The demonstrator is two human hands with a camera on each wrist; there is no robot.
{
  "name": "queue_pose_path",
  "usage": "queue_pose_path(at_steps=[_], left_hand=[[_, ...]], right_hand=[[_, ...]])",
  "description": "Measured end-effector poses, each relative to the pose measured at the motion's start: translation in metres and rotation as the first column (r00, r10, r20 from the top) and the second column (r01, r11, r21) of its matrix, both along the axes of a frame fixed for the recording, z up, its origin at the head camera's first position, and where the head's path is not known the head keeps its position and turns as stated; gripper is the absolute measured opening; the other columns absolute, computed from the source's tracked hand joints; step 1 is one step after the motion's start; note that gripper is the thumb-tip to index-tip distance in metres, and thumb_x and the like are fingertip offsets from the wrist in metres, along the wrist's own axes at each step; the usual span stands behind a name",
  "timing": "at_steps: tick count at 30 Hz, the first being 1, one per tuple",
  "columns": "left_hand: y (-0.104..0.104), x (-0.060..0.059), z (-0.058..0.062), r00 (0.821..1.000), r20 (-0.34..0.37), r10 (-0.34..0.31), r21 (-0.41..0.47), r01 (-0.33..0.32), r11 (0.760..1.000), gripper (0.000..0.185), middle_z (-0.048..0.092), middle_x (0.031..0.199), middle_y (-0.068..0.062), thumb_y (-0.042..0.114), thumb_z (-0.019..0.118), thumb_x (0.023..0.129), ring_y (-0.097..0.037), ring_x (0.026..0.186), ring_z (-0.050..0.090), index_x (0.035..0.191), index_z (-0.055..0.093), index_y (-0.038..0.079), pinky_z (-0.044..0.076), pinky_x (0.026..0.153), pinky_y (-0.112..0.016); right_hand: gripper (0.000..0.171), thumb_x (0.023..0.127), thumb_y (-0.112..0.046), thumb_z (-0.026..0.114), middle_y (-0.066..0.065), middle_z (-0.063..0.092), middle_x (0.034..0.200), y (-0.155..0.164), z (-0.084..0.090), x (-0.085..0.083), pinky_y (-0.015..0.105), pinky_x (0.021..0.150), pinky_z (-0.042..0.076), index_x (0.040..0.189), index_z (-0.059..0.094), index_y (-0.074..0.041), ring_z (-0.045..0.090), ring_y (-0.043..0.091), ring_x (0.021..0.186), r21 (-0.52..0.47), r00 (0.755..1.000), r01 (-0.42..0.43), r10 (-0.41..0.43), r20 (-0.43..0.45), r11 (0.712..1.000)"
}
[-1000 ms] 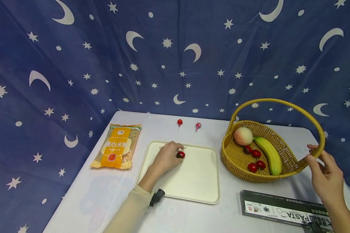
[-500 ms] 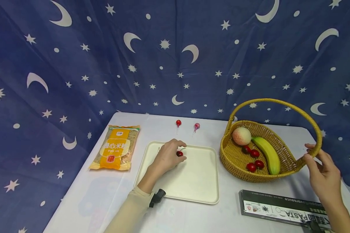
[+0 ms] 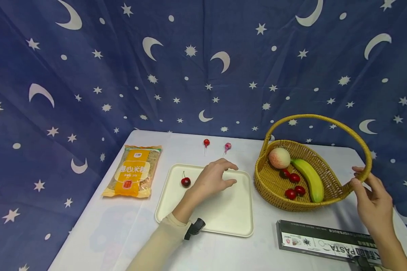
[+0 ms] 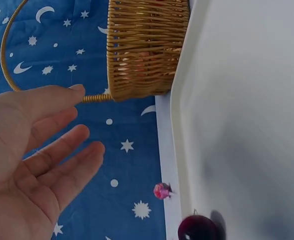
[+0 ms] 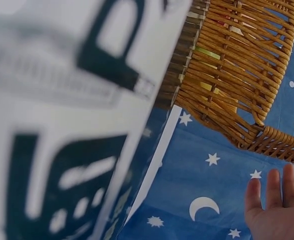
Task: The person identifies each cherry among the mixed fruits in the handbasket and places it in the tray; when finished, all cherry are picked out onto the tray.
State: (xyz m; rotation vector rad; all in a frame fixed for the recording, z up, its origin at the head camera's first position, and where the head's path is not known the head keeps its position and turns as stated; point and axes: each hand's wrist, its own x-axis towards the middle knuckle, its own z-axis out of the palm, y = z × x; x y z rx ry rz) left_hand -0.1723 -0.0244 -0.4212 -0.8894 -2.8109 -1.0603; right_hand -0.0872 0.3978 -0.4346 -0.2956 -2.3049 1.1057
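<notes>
A pasta box (image 3: pixel 329 241) lies on the nearer part of the table (image 3: pixel 257 259), toward its right edge, partly hidden by the right forearm. Left of it is a cream tray (image 3: pixel 232 216). Over the tray's middle the left hand (image 3: pixel 211 178) has thumb and fingers spread well apart, holding nothing. A stemmed cherry (image 3: pixel 185 182) sits on the tray toward its far left corner. Beside the tray's right edge stands a wicker basket (image 3: pixel 274 198) with a peach (image 3: pixel 279 158), a banana (image 3: pixel 309 180) and four cherries (image 3: pixel 290 194); the right hand (image 3: pixel 374 201) pinches its handle's right end between thumb and fingers. A noodle bag (image 3: pixel 133 171) lies along the table's left edge. Red (image 3: pixel 206 142) and pink (image 3: pixel 227 146) lollipops lie near the far edge, before a starry curtain (image 3: pixel 122 75).
</notes>
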Motion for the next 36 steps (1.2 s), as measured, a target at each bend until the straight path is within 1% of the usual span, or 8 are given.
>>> queue_pose_path(at_steps=[6, 12, 16, 23, 25, 28, 32, 36], left_hand=[[0.021, -0.005, 0.007, 0.998, -0.034, -0.051, 0.01, 0.051, 0.999, 0.032, 0.075, 0.127, 0.001, 0.023, 0.081, 0.096, -0.022, 0.116, 0.071, 0.127, 0.076, 0.017, 0.057, 0.1, -0.035], [0.047, -0.012, 0.011, 0.996, -0.019, -0.086, 0.037, 0.086, 0.996, 0.029, 0.076, 0.126, 0.001, 0.023, 0.08, 0.097, -0.022, 0.115, 0.072, 0.125, 0.077, 0.017, 0.056, 0.095, -0.025], [0.067, -0.015, 0.014, 0.994, -0.03, -0.109, 0.036, 0.11, 0.993, 0.029, 0.076, 0.122, 0.001, 0.024, 0.08, 0.096, -0.018, 0.11, 0.071, 0.125, 0.077, 0.018, 0.053, 0.092, -0.019], [0.098, -0.012, 0.014, 0.991, -0.022, -0.129, 0.015, 0.13, 0.991, 0.029, 0.074, 0.128, 0.004, 0.025, 0.081, 0.095, -0.013, 0.126, 0.068, 0.124, 0.077, 0.021, 0.05, 0.111, -0.024], [0.105, -0.011, 0.013, 0.99, -0.013, -0.139, 0.016, 0.139, 0.99, 0.028, 0.074, 0.131, 0.005, 0.026, 0.081, 0.095, -0.013, 0.127, 0.067, 0.123, 0.077, 0.022, 0.048, 0.112, -0.024], [0.118, -0.01, 0.009, 0.986, -0.011, -0.167, 0.023, 0.167, 0.986, 0.027, 0.075, 0.129, 0.006, 0.027, 0.082, 0.095, -0.013, 0.122, 0.068, 0.122, 0.078, 0.023, 0.047, 0.107, -0.02], [0.134, -0.011, 0.005, 0.978, -0.01, -0.209, 0.032, 0.209, 0.977, 0.028, 0.078, 0.122, 0.007, 0.027, 0.084, 0.093, -0.013, 0.114, 0.071, 0.12, 0.079, 0.022, 0.044, 0.093, -0.01], [0.15, -0.013, 0.002, 0.972, 0.003, -0.235, -0.031, 0.235, 0.972, 0.03, 0.079, 0.12, 0.011, 0.029, 0.085, 0.092, -0.009, 0.115, 0.071, 0.121, 0.078, 0.023, 0.043, 0.09, -0.007]], right_hand=[[0.039, 0.11, -0.014, 0.058, -0.031, 0.053, 0.136, 0.0, -0.001, 0.001, -0.005, 0.097, 0.041, 0.149, 0.062, -0.014, 0.05, -0.01, 0.13, 0.004, 1.0, -0.012, 0.012, -0.012, 1.0], [0.039, 0.109, -0.014, 0.059, -0.034, 0.053, 0.133, 0.001, 0.0, 0.002, -0.004, 0.1, 0.04, 0.148, 0.062, -0.012, 0.046, -0.01, 0.133, 0.018, 0.999, -0.019, 0.02, -0.031, 1.0], [0.039, 0.109, -0.014, 0.059, -0.035, 0.052, 0.133, 0.001, -0.001, 0.002, -0.005, 0.101, 0.038, 0.149, 0.062, -0.013, 0.043, -0.011, 0.135, 0.028, 0.999, -0.013, 0.014, -0.03, 1.0], [0.039, 0.109, -0.013, 0.06, -0.035, 0.051, 0.134, 0.0, -0.001, 0.003, -0.006, 0.099, 0.038, 0.148, 0.063, -0.012, 0.044, -0.012, 0.133, 0.041, 0.999, -0.029, 0.031, -0.045, 0.999], [0.039, 0.109, -0.013, 0.06, -0.035, 0.051, 0.133, 0.0, 0.0, 0.003, -0.006, 0.098, 0.038, 0.148, 0.063, -0.011, 0.045, -0.012, 0.133, 0.042, 0.998, -0.03, 0.032, -0.048, 0.999], [0.039, 0.109, -0.013, 0.06, -0.036, 0.052, 0.133, -0.001, 0.0, 0.004, -0.006, 0.098, 0.039, 0.147, 0.063, -0.011, 0.045, -0.012, 0.132, 0.042, 0.998, -0.03, 0.032, -0.055, 0.999], [0.039, 0.108, -0.012, 0.061, -0.036, 0.052, 0.132, -0.001, 0.0, 0.004, -0.005, 0.098, 0.039, 0.147, 0.063, -0.011, 0.045, -0.012, 0.132, 0.046, 0.997, -0.03, 0.033, -0.068, 0.998], [0.039, 0.108, -0.012, 0.061, -0.035, 0.052, 0.132, -0.001, -0.002, 0.003, -0.006, 0.097, 0.039, 0.147, 0.063, -0.011, 0.046, -0.011, 0.131, 0.041, 0.997, -0.029, 0.032, -0.068, 0.999]])
